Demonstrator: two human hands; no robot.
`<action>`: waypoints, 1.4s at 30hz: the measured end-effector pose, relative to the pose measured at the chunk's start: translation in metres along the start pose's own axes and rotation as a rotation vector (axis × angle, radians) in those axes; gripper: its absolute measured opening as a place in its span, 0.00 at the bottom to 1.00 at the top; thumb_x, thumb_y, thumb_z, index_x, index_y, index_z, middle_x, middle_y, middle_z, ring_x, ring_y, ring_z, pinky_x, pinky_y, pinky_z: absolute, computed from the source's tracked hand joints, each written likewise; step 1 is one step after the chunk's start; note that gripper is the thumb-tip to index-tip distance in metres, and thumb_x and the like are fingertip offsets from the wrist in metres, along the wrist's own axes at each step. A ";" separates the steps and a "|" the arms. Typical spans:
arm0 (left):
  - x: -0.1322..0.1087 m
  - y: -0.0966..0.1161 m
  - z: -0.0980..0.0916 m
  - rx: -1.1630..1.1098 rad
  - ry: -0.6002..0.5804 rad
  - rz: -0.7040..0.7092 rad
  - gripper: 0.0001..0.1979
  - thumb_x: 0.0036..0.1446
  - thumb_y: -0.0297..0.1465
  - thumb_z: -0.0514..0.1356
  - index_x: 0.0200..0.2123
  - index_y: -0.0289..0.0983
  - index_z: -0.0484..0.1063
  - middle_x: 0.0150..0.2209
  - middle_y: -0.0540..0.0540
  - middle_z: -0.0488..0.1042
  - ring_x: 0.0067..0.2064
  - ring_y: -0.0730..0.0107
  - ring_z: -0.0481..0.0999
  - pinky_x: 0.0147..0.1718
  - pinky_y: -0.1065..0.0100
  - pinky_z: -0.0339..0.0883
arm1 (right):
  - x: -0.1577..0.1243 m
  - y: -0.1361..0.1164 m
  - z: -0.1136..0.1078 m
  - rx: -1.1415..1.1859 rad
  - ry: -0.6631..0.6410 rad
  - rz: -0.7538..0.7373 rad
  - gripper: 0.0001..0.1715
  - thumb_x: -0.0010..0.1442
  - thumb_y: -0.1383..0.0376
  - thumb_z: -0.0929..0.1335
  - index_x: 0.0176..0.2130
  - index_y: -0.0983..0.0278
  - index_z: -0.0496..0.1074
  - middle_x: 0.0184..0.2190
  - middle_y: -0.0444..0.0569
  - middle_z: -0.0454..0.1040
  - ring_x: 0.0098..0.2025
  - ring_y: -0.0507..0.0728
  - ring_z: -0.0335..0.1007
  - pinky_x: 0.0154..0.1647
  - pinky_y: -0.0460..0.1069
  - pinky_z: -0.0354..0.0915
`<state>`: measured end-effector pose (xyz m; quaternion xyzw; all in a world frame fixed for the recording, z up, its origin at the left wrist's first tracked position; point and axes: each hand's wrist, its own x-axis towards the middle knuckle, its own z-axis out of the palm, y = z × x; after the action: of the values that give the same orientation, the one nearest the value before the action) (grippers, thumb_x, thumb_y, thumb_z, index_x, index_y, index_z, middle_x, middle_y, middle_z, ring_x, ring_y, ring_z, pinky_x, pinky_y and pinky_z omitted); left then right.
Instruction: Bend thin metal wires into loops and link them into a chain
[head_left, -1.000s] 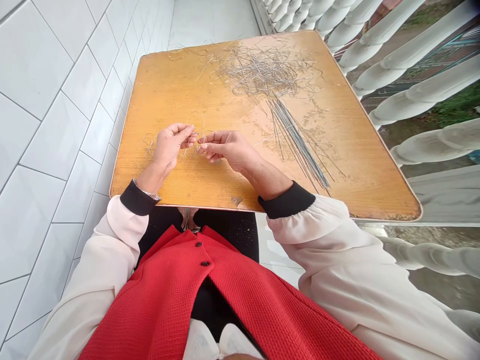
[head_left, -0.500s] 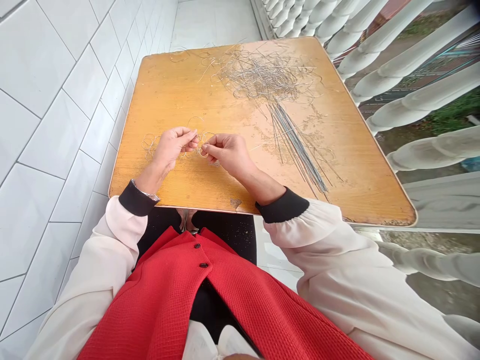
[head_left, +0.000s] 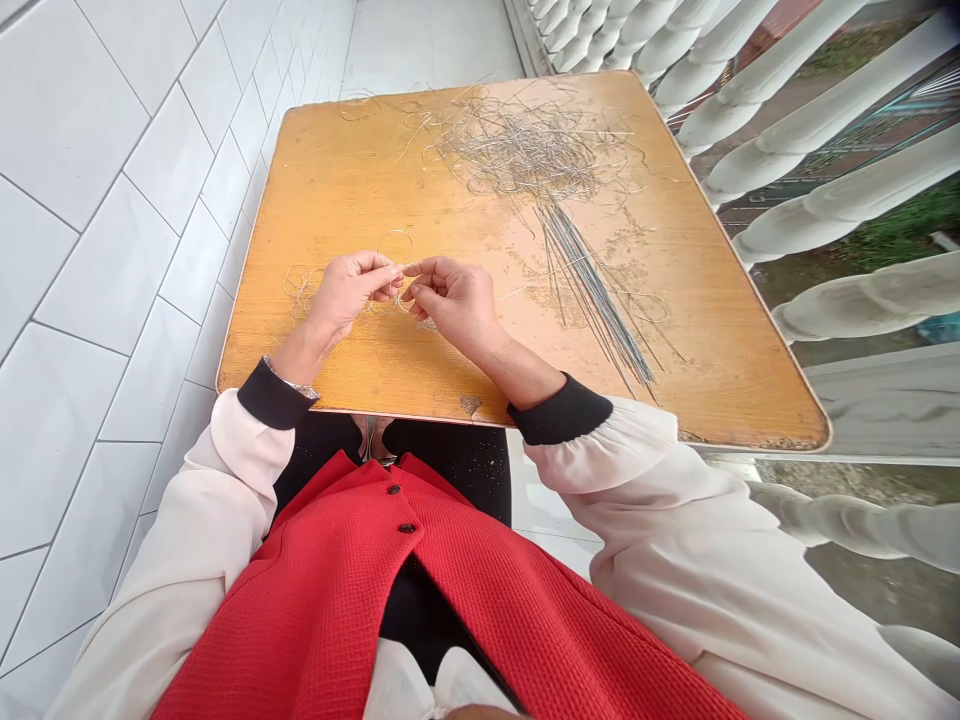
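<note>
Over the near left part of the table, my left hand point(head_left: 349, 292) pinches a thin wire point(head_left: 396, 232) between thumb and forefinger. A round loop of that wire stands up above the fingertips. My right hand point(head_left: 459, 302) meets it from the right with curled fingers, its forefinger touching the wire at the left fingertips. The part of the wire between the fingers is hidden. Beside my left wrist lie several thin wire loops point(head_left: 298, 285). To the right of my right hand is a bundle of straight grey wires point(head_left: 596, 290).
A large tangle of thin wire point(head_left: 529, 148) covers the far right part of the wooden table point(head_left: 322, 190). A white tiled wall point(head_left: 97, 260) runs along the left, and a white baluster railing point(head_left: 817, 220) borders the right side.
My right forefinger has lifted and straightened toward the left fingertips. The wire loop above my left hand has shifted slightly to the right. The other wires lie as before.
</note>
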<state>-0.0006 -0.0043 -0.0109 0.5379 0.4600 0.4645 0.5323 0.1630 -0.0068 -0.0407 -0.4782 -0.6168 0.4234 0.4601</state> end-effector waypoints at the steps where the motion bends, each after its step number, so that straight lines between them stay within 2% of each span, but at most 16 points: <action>1: 0.000 -0.001 0.000 -0.007 0.001 0.001 0.12 0.62 0.23 0.64 0.25 0.35 0.74 0.26 0.51 0.77 0.28 0.81 0.73 0.35 0.73 0.67 | 0.000 0.001 0.000 0.008 0.003 -0.003 0.07 0.56 0.70 0.70 0.38 0.63 0.75 0.24 0.41 0.75 0.22 0.48 0.68 0.23 0.44 0.65; 11: 0.005 -0.007 0.001 -0.086 0.047 -0.017 0.12 0.62 0.24 0.63 0.25 0.36 0.73 0.26 0.52 0.76 0.28 0.81 0.73 0.34 0.75 0.69 | 0.000 -0.002 -0.001 0.028 -0.016 -0.010 0.04 0.56 0.70 0.72 0.36 0.64 0.75 0.23 0.41 0.74 0.21 0.48 0.65 0.24 0.45 0.63; 14: 0.006 -0.008 0.000 -0.084 0.052 0.010 0.13 0.62 0.24 0.63 0.25 0.35 0.72 0.25 0.52 0.76 0.27 0.82 0.73 0.34 0.75 0.68 | 0.000 -0.002 0.000 0.061 -0.028 0.007 0.06 0.57 0.67 0.73 0.37 0.63 0.75 0.25 0.43 0.75 0.23 0.49 0.68 0.26 0.46 0.65; 17: 0.006 -0.007 0.001 -0.055 0.066 0.033 0.13 0.62 0.24 0.64 0.24 0.35 0.72 0.25 0.52 0.75 0.27 0.82 0.72 0.34 0.75 0.67 | 0.000 -0.002 0.001 0.058 -0.009 -0.024 0.12 0.57 0.61 0.75 0.40 0.62 0.75 0.26 0.42 0.74 0.27 0.51 0.70 0.30 0.47 0.67; 21: 0.006 -0.007 0.004 -0.014 0.059 0.046 0.12 0.60 0.22 0.63 0.24 0.35 0.73 0.24 0.53 0.75 0.27 0.82 0.72 0.33 0.76 0.67 | 0.000 -0.003 0.000 -0.071 0.063 -0.089 0.13 0.58 0.56 0.75 0.38 0.61 0.76 0.24 0.42 0.72 0.26 0.51 0.68 0.30 0.48 0.65; 25: 0.006 -0.009 0.007 0.008 0.063 0.088 0.13 0.59 0.20 0.63 0.23 0.35 0.73 0.23 0.53 0.75 0.27 0.82 0.72 0.33 0.75 0.67 | -0.002 -0.008 0.000 -0.132 0.098 -0.101 0.08 0.61 0.59 0.72 0.33 0.61 0.76 0.22 0.42 0.70 0.26 0.52 0.67 0.30 0.48 0.65; 29: 0.005 -0.008 0.008 0.017 0.069 0.122 0.13 0.59 0.20 0.63 0.22 0.36 0.73 0.22 0.54 0.74 0.26 0.82 0.71 0.32 0.75 0.66 | -0.003 -0.009 -0.001 -0.097 0.125 -0.065 0.09 0.61 0.60 0.72 0.31 0.61 0.73 0.21 0.43 0.71 0.24 0.52 0.67 0.29 0.49 0.66; 36: 0.003 -0.002 0.009 0.008 0.087 0.091 0.14 0.62 0.22 0.64 0.24 0.35 0.72 0.24 0.53 0.75 0.26 0.81 0.71 0.34 0.73 0.66 | -0.003 -0.005 -0.002 0.022 0.115 0.003 0.10 0.62 0.58 0.74 0.35 0.58 0.71 0.25 0.43 0.72 0.29 0.54 0.72 0.32 0.49 0.69; 42: 0.002 -0.002 0.008 0.016 0.032 0.042 0.13 0.65 0.26 0.63 0.26 0.35 0.72 0.26 0.53 0.76 0.27 0.81 0.72 0.33 0.73 0.67 | -0.001 -0.010 0.000 0.034 0.150 0.007 0.09 0.63 0.61 0.73 0.33 0.61 0.72 0.24 0.42 0.73 0.25 0.51 0.69 0.29 0.47 0.66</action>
<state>0.0078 -0.0039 -0.0130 0.5439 0.4608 0.4806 0.5107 0.1615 -0.0098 -0.0308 -0.5029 -0.5716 0.3984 0.5116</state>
